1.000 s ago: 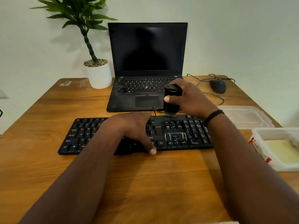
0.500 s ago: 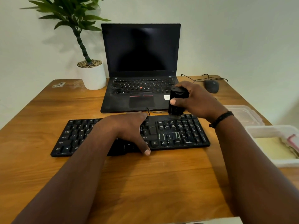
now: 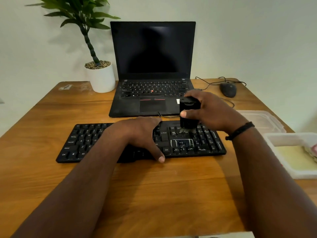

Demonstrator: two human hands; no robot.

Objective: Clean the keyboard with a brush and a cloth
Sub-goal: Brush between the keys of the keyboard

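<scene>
Black keyboard lies flat across the middle of the wooden table, its cable running back toward an open laptop just behind it. The left hand is spread flat, palm down, over the centre keys, fingers unclenched and the thumb hooked over the front edge; it grips nothing and appears to serve as a brace. The right hand is closed around a black block-shaped brush, held upright with its bristles down and touching the keys above the arrow cluster, at the right-hand section of the keyboard.

Assessment: the brushing step is in hand. Pale dust lines remain visible around the arrow keys just in front of the bristles, so this section is judged unfinished. Whether the left half of the keyboard has been brushed cannot be told.

A white container at the right edge of the table holds a pale yellow item, possibly the cloth; this cannot be confirmed. Its clear lid lies just behind it.

Next move, as judged: short strokes drawn forward across the arrow cluster, with the keyboard kept braced and the bristles pressed lightly so debris leaves the gaps rather than packing in. Wiping is not yet begun.
</scene>
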